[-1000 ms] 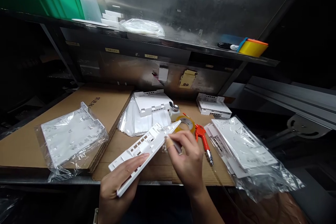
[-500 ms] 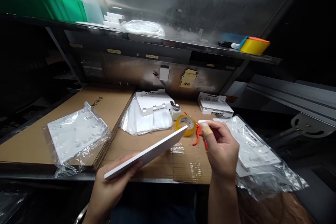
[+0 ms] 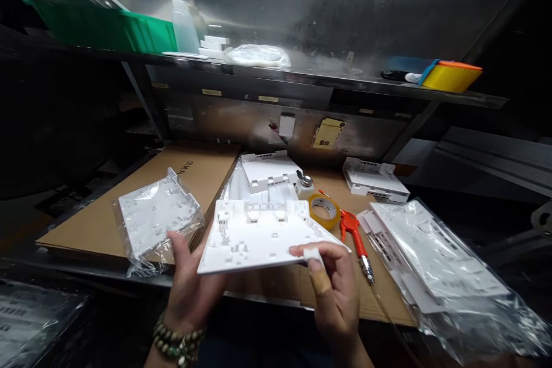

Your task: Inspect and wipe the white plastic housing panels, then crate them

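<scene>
Cardboard stack point(image 3: 211, 164): topped by bagged panel point(image 3: 155, 215) | white panel point(image 3: 259, 238): held over worktop point(image 3: 386, 299) | left hand point(image 3: 192, 282): opened, partly hidden behind it | right hand point(image 3: 338, 293): closed on its near edge | white pad point(image 3: 312, 253): pinched by right thumb

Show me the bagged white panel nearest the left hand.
The bagged panel on the cardboard stack, beside the left hand; the other bagged panels lie far right.

And here at twelve o'clock stands a dull grey metal back panel point(image 3: 345, 23), light glinting at eleven; a metal shelf point(image 3: 310, 77) crosses it, with darkness filling nine and three o'clock.
</scene>
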`<state>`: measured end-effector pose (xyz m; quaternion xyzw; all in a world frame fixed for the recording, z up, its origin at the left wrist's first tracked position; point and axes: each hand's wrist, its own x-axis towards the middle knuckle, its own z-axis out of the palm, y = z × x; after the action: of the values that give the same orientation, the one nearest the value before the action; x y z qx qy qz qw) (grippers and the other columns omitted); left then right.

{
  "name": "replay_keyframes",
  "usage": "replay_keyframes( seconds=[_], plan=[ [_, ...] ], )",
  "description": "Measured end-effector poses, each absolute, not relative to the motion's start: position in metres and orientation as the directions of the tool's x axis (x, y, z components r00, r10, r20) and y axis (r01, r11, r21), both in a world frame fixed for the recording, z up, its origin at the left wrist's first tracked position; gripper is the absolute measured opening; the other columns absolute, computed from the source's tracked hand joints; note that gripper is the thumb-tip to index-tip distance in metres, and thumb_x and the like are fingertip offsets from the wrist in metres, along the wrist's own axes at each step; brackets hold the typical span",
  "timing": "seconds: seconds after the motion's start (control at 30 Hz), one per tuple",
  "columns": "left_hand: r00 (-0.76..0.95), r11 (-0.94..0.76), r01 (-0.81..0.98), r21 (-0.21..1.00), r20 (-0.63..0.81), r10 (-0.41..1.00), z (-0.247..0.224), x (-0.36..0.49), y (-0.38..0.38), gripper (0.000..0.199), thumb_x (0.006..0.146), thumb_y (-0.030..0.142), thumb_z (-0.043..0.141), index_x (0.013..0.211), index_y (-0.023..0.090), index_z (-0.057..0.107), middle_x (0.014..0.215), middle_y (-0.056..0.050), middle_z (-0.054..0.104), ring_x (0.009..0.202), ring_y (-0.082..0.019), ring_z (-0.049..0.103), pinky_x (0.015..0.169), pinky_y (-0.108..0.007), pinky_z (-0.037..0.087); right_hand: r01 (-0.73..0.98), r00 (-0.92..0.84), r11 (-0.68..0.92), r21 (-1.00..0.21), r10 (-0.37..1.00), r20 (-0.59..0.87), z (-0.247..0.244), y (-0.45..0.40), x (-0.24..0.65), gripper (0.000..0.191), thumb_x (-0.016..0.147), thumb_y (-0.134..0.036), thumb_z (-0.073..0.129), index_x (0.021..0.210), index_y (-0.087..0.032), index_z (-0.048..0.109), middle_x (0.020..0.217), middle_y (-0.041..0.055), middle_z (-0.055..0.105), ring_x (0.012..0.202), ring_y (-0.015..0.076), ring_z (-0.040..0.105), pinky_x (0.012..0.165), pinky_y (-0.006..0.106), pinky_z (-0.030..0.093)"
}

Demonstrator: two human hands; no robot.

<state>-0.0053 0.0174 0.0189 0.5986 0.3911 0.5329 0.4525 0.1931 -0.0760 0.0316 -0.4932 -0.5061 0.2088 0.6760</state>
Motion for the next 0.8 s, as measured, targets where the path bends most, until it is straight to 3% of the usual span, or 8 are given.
replay_keyframes(
  seconds=[0.07,0.1,0.2,0.27,0.43,0.63,0.7,0.8],
  plan=[
    [0.226,-0.078,-0.182,0.98,0.119,0.967,0.031,0.0,0.018,0.075,0.102,0.063,0.018,0.125,0.017,0.074,0.133,-0.016,0.072,0.138,-0.035,0.057,0.11,-0.053,0.052,0.203,0.339,0.43,-0.88,0.812,0.475,0.024,-0.081,0.188,0.014,0.102,-0.033,0.055,0.113,-0.028,0.063,0.104,0.0056,0.076,0.101,0.0229,0.073,0.081,0.034,0.06],
    [0.263,0.023,-0.268,0.963,0.05,0.963,0.038,0.001,0.018,0.066,0.102,0.055,0.026,0.114,0.016,0.078,0.123,-0.017,0.076,0.134,-0.037,0.06,0.11,-0.055,0.051,0.186,0.301,0.422,-0.887,0.835,0.46,0.022,-0.083,0.186,0.014,0.102,-0.033,0.055,0.113,-0.029,0.064,0.104,0.0051,0.076,0.096,0.022,0.074,0.077,0.033,0.06],
    [0.285,0.152,-0.373,0.915,-0.043,0.958,0.051,0.005,0.018,0.053,0.098,0.044,0.036,0.104,0.013,0.079,0.112,-0.018,0.079,0.124,-0.04,0.066,0.109,-0.062,0.051,0.18,0.239,0.377,-0.909,0.88,0.412,0.024,-0.088,0.18,0.012,0.101,-0.029,0.058,0.109,-0.029,0.067,0.109,0.0056,0.073,0.077,0.018,0.072,0.068,0.031,0.06],
    [0.278,0.189,-0.41,0.892,-0.075,0.958,0.054,0.007,0.018,0.055,0.098,0.045,0.035,0.103,0.013,0.079,0.111,-0.018,0.079,0.121,-0.041,0.068,0.108,-0.065,0.051,0.262,0.222,0.413,-0.872,0.853,0.472,0.03,-0.09,0.172,0.013,0.098,-0.025,0.062,0.107,-0.029,0.07,0.108,0.0061,0.069,0.078,0.0181,0.07,0.068,0.032,0.061],
    [0.353,0.298,-0.525,0.798,-0.114,0.929,0.061,0.019,0.012,0.059,0.098,0.054,0.036,0.113,0.012,0.076,0.115,-0.017,0.078,0.118,-0.04,0.07,0.108,-0.063,0.051,0.501,0.063,0.558,-0.662,0.739,0.67,0.043,-0.086,0.137,0.023,0.091,-0.013,0.07,0.11,-0.026,0.073,0.09,0.0054,0.063,0.078,0.0181,0.065,0.066,0.03,0.059],
    [0.461,0.571,-0.719,0.395,-0.344,0.818,0.073,0.021,0.003,0.051,0.101,0.042,0.047,0.137,0.008,0.062,0.121,-0.021,0.076,0.118,-0.039,0.07,0.11,-0.058,0.049,0.571,-0.029,0.62,-0.538,0.67,0.742,0.045,-0.079,0.132,0.021,0.088,-0.007,0.07,0.106,-0.018,0.074,0.084,0.0064,0.066,0.072,0.0175,0.063,0.063,0.03,0.056],
    [0.455,0.579,-0.769,0.271,-0.404,0.794,0.074,0.022,0.001,0.052,0.1,0.039,0.051,0.14,0.007,0.059,0.122,-0.022,0.075,0.119,-0.04,0.069,0.111,-0.058,0.048,0.575,-0.052,0.619,-0.535,0.68,0.731,0.047,-0.079,0.133,0.021,0.088,-0.006,0.07,0.105,-0.017,0.074,0.085,0.007,0.067,0.073,0.0179,0.063,0.064,0.031,0.057],
    [0.437,0.558,-0.806,0.197,-0.436,0.787,0.074,0.024,0.001,0.054,0.097,0.034,0.06,0.145,0.01,0.056,0.126,-0.021,0.074,0.121,-0.041,0.068,0.114,-0.059,0.046,0.586,-0.021,0.618,-0.525,0.659,0.752,0.047,-0.08,0.128,0.02,0.089,-0.008,0.068,0.105,-0.017,0.074,0.084,0.0072,0.066,0.072,0.0182,0.062,0.063,0.031,0.055]
  ],
)
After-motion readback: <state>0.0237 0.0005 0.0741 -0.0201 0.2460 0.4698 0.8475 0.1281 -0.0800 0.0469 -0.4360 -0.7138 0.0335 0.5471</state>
